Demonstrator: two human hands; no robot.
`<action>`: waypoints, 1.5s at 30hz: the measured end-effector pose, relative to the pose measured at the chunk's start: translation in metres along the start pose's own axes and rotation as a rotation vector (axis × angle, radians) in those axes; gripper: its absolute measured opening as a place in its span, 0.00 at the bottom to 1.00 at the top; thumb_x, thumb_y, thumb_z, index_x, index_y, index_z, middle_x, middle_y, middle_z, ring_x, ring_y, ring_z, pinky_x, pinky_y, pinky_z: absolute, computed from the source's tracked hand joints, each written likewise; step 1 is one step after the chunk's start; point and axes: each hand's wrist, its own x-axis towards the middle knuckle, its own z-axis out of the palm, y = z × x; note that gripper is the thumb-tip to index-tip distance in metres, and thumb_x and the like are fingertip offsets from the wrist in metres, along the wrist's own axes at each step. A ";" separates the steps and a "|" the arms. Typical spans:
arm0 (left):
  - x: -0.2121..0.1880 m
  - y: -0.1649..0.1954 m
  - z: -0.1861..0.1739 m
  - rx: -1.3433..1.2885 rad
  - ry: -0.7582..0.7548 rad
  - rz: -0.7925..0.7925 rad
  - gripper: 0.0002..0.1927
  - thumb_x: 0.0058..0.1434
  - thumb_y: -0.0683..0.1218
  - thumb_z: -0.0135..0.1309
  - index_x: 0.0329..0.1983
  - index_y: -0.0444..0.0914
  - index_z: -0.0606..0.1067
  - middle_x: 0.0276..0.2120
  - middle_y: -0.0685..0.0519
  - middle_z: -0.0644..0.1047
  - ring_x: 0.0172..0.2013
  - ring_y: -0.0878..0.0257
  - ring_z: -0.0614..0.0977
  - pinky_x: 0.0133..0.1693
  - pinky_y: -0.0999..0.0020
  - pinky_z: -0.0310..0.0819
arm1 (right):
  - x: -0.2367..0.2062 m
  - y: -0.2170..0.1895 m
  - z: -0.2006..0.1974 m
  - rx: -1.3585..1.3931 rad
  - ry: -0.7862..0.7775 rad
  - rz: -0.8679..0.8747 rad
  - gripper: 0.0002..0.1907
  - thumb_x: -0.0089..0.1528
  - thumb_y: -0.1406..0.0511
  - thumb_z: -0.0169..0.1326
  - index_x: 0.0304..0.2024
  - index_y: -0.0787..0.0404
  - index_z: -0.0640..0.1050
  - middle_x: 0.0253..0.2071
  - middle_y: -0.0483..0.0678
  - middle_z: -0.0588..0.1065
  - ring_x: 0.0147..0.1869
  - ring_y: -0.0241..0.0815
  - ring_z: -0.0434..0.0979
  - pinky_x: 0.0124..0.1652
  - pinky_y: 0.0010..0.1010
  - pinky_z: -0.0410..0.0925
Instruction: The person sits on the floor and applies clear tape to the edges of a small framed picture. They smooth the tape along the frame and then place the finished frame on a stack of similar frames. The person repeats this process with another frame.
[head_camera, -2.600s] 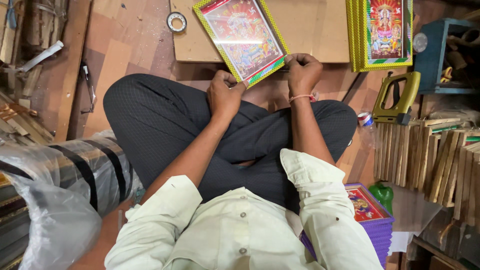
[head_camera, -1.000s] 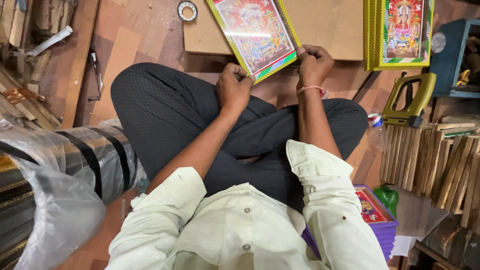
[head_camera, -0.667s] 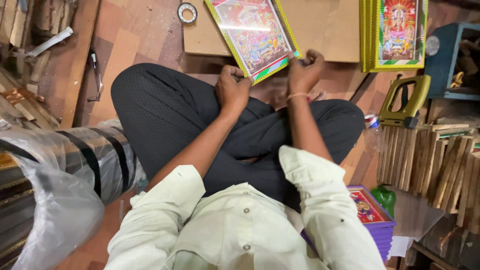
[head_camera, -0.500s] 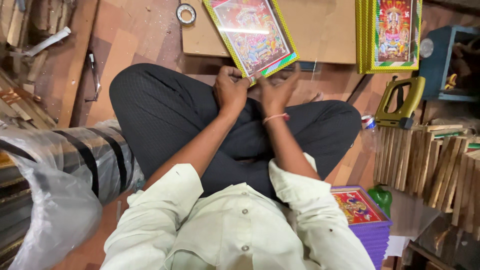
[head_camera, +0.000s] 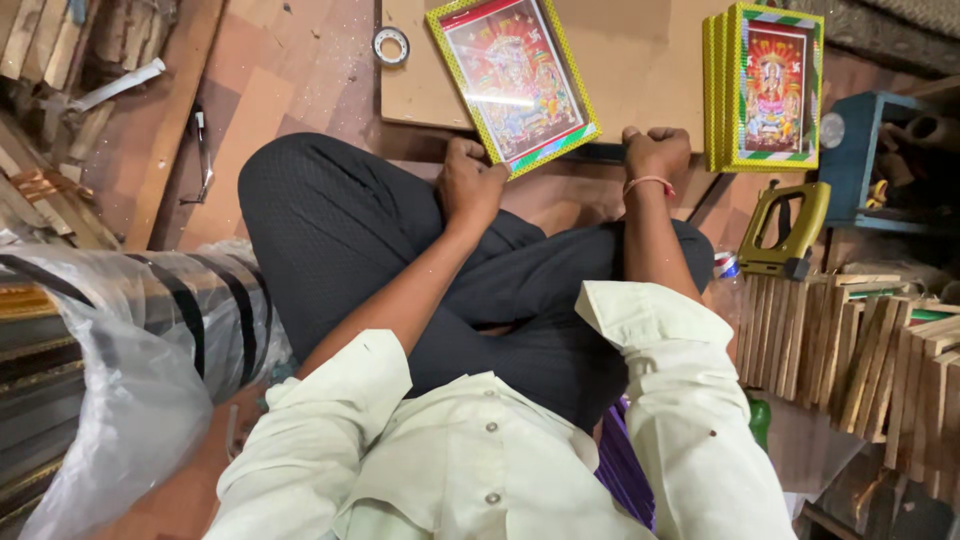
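Left hand (head_camera: 468, 185) curled; right hand (head_camera: 655, 152) fisted, apart.

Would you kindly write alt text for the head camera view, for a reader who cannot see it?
A person sitting cross-legged on the floor steadies a framed picture on a board, the left hand at its near edge and the right hand fisted beside it. A stack of green frames, a tape roll and a handsaw lie around.

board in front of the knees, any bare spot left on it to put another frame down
Yes: the strip of board between the tilted framed picture and the upright stack of frames is bare. The floor left of the tape roll is also open. The right side is crowded with wooden strips and a saw.
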 end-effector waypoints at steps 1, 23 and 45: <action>0.001 0.000 0.001 -0.001 0.003 0.009 0.20 0.45 0.45 0.67 0.39 0.35 0.74 0.25 0.48 0.80 0.29 0.54 0.83 0.36 0.60 0.76 | -0.001 0.000 0.000 -0.004 0.024 -0.038 0.22 0.45 0.64 0.72 0.39 0.64 0.79 0.36 0.54 0.80 0.41 0.48 0.81 0.43 0.33 0.73; 0.001 0.004 -0.013 -0.335 -0.164 -0.273 0.13 0.50 0.43 0.60 0.37 0.32 0.76 0.26 0.50 0.80 0.25 0.65 0.79 0.26 0.69 0.74 | -0.145 0.000 0.008 0.439 -0.764 -0.348 0.26 0.67 0.71 0.52 0.68 0.53 0.72 0.34 0.45 0.76 0.24 0.30 0.70 0.24 0.25 0.68; 0.020 -0.001 -0.022 -0.740 -0.256 -0.437 0.08 0.58 0.46 0.55 0.32 0.35 0.78 0.20 0.52 0.77 0.16 0.66 0.75 0.14 0.72 0.61 | -0.111 0.021 0.018 0.491 -0.310 -0.748 0.18 0.73 0.74 0.55 0.65 0.70 0.74 0.57 0.60 0.77 0.54 0.51 0.77 0.51 0.37 0.72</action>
